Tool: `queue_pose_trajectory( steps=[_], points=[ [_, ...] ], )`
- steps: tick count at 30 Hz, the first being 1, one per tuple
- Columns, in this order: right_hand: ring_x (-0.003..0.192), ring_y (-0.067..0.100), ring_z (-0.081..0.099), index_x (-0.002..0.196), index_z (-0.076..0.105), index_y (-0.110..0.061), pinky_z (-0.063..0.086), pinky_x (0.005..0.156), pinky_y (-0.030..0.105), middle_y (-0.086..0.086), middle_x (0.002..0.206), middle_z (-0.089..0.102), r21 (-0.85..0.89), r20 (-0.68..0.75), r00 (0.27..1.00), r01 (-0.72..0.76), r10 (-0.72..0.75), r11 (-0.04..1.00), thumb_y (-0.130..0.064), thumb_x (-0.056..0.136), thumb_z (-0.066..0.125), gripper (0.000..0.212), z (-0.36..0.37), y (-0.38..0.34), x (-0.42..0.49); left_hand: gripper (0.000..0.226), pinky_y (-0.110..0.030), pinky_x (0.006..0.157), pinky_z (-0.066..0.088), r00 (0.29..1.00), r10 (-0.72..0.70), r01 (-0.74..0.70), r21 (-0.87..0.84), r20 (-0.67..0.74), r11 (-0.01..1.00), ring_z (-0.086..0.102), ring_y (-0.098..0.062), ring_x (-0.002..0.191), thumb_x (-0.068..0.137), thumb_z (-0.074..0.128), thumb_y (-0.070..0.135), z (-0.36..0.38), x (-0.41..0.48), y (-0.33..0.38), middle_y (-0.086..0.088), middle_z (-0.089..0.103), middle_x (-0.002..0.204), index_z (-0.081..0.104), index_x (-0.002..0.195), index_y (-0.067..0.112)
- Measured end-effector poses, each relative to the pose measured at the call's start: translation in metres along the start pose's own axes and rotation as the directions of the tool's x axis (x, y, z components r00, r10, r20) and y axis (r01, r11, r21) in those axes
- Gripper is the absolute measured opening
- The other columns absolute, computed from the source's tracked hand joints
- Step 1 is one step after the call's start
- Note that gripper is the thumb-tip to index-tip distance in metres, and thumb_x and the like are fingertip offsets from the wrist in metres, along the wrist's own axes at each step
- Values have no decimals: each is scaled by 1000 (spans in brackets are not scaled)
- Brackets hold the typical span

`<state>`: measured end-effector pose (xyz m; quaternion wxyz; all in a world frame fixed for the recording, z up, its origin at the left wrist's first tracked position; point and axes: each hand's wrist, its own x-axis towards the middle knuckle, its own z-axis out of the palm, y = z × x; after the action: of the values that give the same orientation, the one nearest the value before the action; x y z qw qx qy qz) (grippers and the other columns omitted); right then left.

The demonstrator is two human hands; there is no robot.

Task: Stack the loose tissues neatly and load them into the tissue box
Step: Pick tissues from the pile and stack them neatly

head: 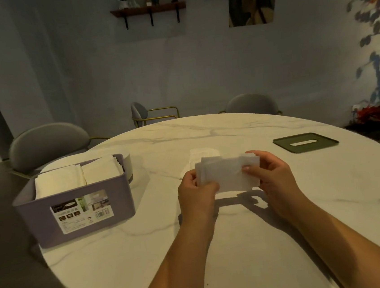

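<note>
A small stack of white tissues (228,175) is held upright a little above the white marble table (241,244). My left hand (196,192) grips its left end and my right hand (272,175) grips its right end, thumb on the front face. Behind the stack, more loose tissues (203,154) lie on the table. The purple tissue box (78,202) stands at the table's left edge, lid off, with white tissues (80,176) inside in two piles. Its dark green lid (305,142) with a slot lies at the far right.
A round white object (129,164) stands right behind the box. Grey chairs (48,144) ring the table's far side. The table's near-left edge curves close to the box.
</note>
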<state>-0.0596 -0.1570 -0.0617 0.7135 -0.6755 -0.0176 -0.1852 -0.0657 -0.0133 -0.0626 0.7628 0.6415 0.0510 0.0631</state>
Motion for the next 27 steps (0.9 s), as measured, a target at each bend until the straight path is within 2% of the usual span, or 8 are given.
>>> queue_pose_trajectory(
  steps=[3, 5, 9, 12, 15, 20, 24, 27],
  points=[
    [104, 25, 57, 109, 58, -25, 56, 83, 35, 1, 110, 59, -69, 57, 998, -17, 21, 997, -7, 88, 62, 27, -3, 3, -4, 44, -17, 58, 48, 997, 57, -61, 99, 49, 993, 57, -15, 86, 79, 55, -7, 1, -8, 2, 0, 60, 98, 55, 114, 18],
    [104, 25, 54, 118, 53, -29, 57, 81, 34, 2, 116, 52, -130, 126, 989, -57, 74, 990, -9, 89, 61, 35, -3, 5, -5, 53, -15, 66, 49, 990, 80, -101, 189, 112, 977, 53, -14, 93, 80, 57, -8, 2, -10, 4, 2, 54, 107, 47, 122, 23],
    [106, 22, 51, 128, 41, -36, 55, 76, 23, 0, 126, 45, -243, 185, 980, -30, 77, 970, -11, 89, 63, 51, -1, 6, -5, 69, -36, 95, 50, 976, 65, -110, 213, 210, 971, 45, -15, 105, 85, 60, -5, 4, -17, 7, 4, 42, 118, 32, 136, 33],
    [107, 18, 47, 127, 39, -37, 49, 74, 16, -6, 125, 43, -318, 155, 988, 48, 1, 947, -9, 88, 63, 53, 1, 6, -4, 73, -23, 80, 53, 969, 68, -108, 162, 236, 981, 47, -15, 97, 87, 57, -6, 5, -15, 7, 5, 38, 119, 29, 139, 37],
    [104, 19, 53, 125, 42, -34, 50, 77, 19, -5, 121, 53, -232, 132, 990, 84, -54, 969, -12, 88, 64, 49, -1, 6, -2, 71, -10, 59, 48, 970, 128, -166, 179, 206, 970, 46, -10, 87, 85, 61, -4, 5, -9, 7, 7, 39, 116, 30, 132, 40],
    [102, 16, 54, 125, 41, -33, 51, 66, 14, -6, 119, 54, -237, 156, 986, 94, -58, 967, -14, 87, 65, 49, -3, 8, -1, 66, -10, 62, 48, 966, 186, -220, 200, 178, 955, 47, -13, 96, 84, 66, 1, 4, -6, 4, 7, 43, 120, 32, 122, 42],
    [99, 14, 48, 137, 30, -33, 49, 59, 11, -8, 121, 40, -346, 177, 983, 16, 49, 938, -15, 86, 68, 67, -2, 9, -2, 72, -4, 51, 46, 971, 105, -141, 158, 215, 977, 45, -11, 87, 85, 58, -8, 3, -10, 6, 3, 39, 119, 31, 134, 36],
    [104, 16, 46, 140, 26, -37, 49, 58, 11, -7, 122, 37, -366, 179, 980, -11, 82, 931, -15, 83, 71, 75, -2, 8, -3, 75, -5, 54, 48, 964, 67, -103, 127, 256, 987, 45, -12, 85, 86, 53, -11, 4, -15, 7, 0, 39, 120, 28, 140, 35]
  ],
)
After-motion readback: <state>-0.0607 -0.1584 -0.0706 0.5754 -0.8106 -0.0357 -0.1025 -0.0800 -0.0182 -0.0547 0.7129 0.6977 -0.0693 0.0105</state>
